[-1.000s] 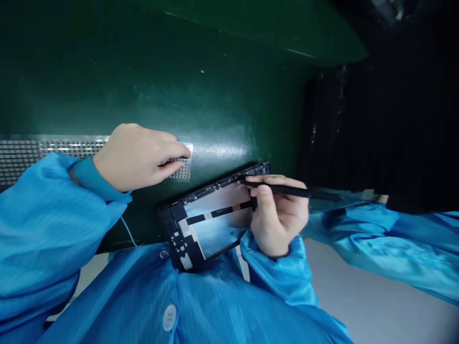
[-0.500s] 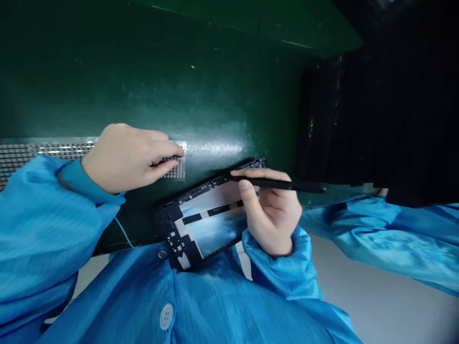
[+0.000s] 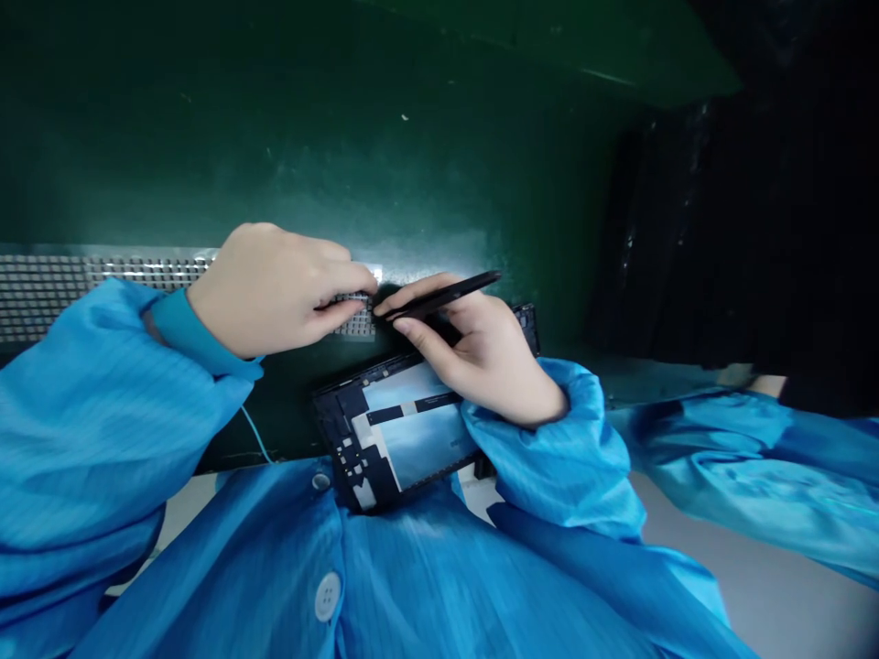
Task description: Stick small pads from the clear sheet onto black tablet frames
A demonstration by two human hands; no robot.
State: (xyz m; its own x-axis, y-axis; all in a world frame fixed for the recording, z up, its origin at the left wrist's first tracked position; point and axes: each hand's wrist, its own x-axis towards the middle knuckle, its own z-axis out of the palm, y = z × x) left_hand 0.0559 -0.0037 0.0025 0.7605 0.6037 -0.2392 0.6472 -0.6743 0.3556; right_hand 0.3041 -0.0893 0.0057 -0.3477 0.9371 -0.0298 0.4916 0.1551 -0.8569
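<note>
While the right hand (image 3: 481,348) is closed in a pen-like grip around a slim black tool (image 3: 446,295), the left hand (image 3: 275,288) rests with thumb and forefinger slightly apart on the near end of a sheet of small grey parts (image 3: 48,288); whether those fingertips grip anything cannot be told. Take the opened flat device (image 3: 418,448) as landmark: it lies tilted at the table's front edge, against the blue smock (image 3: 412,577), its inside showing silvery panels, a dark ribbon strip and small white patches. Beyond the device and to its left, the sheet stretches away over the green table (image 3: 309,119). The tool's tip points at the sheet's end, just past the device's far edge, and the right hand covers part of the device. Left of the device hangs a pale blue cord (image 3: 257,435); well to its right is another person's blue sleeve (image 3: 742,458).
</note>
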